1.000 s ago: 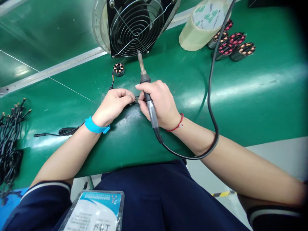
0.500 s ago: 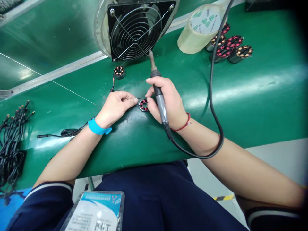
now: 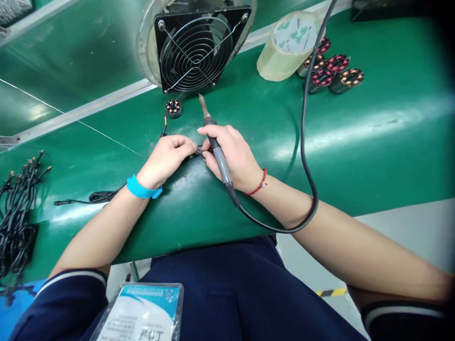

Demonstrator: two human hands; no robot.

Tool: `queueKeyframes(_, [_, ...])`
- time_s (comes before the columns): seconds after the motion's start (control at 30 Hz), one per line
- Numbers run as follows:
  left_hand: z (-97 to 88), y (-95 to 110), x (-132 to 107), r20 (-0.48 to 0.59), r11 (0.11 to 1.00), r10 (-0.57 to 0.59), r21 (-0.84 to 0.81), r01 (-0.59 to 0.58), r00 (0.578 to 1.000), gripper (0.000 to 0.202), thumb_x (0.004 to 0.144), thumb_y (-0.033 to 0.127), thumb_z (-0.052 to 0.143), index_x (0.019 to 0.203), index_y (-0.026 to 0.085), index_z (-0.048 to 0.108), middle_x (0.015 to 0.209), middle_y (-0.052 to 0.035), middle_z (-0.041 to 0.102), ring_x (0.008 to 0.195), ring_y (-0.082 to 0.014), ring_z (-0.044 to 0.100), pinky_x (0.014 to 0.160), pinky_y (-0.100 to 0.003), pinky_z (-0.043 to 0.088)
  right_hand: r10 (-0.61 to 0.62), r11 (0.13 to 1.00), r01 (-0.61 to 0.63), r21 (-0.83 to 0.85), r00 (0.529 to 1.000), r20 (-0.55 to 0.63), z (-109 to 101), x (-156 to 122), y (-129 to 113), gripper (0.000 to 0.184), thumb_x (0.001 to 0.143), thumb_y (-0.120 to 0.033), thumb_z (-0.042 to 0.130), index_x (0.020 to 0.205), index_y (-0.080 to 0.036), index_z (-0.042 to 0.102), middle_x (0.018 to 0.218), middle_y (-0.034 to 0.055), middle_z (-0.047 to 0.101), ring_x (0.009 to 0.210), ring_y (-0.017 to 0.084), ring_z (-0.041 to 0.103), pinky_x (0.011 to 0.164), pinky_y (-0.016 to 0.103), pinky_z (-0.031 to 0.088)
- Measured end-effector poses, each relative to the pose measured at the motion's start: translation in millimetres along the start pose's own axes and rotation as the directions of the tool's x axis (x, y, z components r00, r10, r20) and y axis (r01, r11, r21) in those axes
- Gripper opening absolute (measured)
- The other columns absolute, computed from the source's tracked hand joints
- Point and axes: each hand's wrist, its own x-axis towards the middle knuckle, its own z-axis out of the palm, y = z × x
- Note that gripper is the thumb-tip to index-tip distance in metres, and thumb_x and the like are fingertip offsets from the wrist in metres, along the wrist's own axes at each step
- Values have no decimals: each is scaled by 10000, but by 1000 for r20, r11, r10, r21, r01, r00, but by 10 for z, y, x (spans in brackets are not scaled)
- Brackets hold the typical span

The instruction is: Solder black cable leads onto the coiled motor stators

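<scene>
My right hand [image 3: 231,154] is closed round a soldering iron [image 3: 221,161], its tip pointing up and away toward the fan. The thumb and a finger of that hand reach a small round motor stator [image 3: 204,157], which they mostly hide. Right beside it, the fingertips of my left hand [image 3: 170,154] are pinched on thin dark wires [image 3: 199,150]. A black cable [image 3: 103,195] lies coiled on the bench and runs under my left wrist. Just beyond my left hand stands another stator [image 3: 174,108] with copper windings and leads.
A framed fan [image 3: 195,61] with a wire guard stands at the back. To its right are a large tape roll [image 3: 280,52] and several wound stators [image 3: 346,80]. Bundled black cables [image 3: 19,222] lie at far left. The iron's cord [image 3: 304,142] loops over my right forearm.
My right hand has moved left with the soldering iron, up to my left fingertips. The red-wound stator, visible between the hands before, is now mostly covered. The view has shifted slightly.
</scene>
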Motion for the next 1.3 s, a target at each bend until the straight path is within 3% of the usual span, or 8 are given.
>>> queueKeyframes(0.2, [-26, -16, 4, 20, 1000, -7, -24, 7, 1000, 109, 696, 234, 665, 678, 127, 658, 671, 21, 616, 664, -88, 508, 686, -237, 398, -14, 1000, 15, 17, 998, -66, 10, 8, -22, 349, 848, -162, 457, 1192, -197, 496, 1027, 35, 728, 862, 221, 619, 824, 382, 488])
queueKeyframes(0.47, [-18, -14, 2, 25, 999, -20, -27, 21, 999, 151, 707, 270, 699, 722, 122, 680, 699, 14, 637, 662, -83, 517, 668, -231, 400, -9, 1000, 10, 14, 999, -33, 7, 1, -7, 322, 881, -200, 444, 1200, -206, 493, 1059, 45, 721, 888, 223, 630, 829, 403, 489])
queueKeyframes(0.7, [9, -6, -1, -39, 997, -28, 67, 31, 999, 204, 710, 321, 704, 712, 117, 690, 689, -2, 650, 657, -102, 516, 660, -244, 407, 54, 994, -56, 97, 998, 27, -123, 23, 19, 433, 791, -138, 464, 1217, -216, 466, 859, 11, 680, 879, 230, 623, 842, 420, 502])
queueKeyframes(0.8, [7, 6, -3, -20, 994, -8, 111, 10, 1000, 230, 752, 348, 676, 702, 123, 673, 667, 6, 631, 633, -96, 487, 634, -239, 381, 69, 991, -71, 112, 997, 20, -167, 13, 10, 412, 801, -130, 457, 1204, -218, 466, 906, 24, 682, 871, 221, 620, 848, 410, 497])
queueKeyframes(0.93, [-12, 51, -7, 24, 993, 5, 118, -8, 1000, 246, 823, 291, 563, 634, 140, 609, 597, 29, 553, 576, -78, 417, 621, -235, 352, 35, 998, -39, 57, 997, 65, -156, -24, -28, 426, 806, -201, 513, 1227, -228, 457, 1015, 44, 691, 917, 241, 604, 846, 419, 464])
queueKeyframes(1.1, [-21, 72, -6, 42, 998, -15, 58, 12, 999, 163, 747, 132, 518, 589, 153, 550, 556, 47, 482, 549, -76, 363, 615, -233, 346, 6, 999, 0, -52, 994, 111, -84, -54, -102, 427, 802, -198, 522, 1224, -239, 467, 1034, 33, 696, 921, 249, 558, 789, 384, 412])
queueKeyframes(1.3, [-18, 30, -11, 47, 999, 20, 28, -21, 999, 155, 755, 192, 556, 607, 151, 540, 636, 22, 547, 642, -94, 456, 666, -246, 364, 2, 994, 1, -106, 999, 32, -37, -47, -110, 367, 851, -202, 497, 1212, -250, 460, 986, 14, 705, 879, 239, 554, 775, 377, 402])
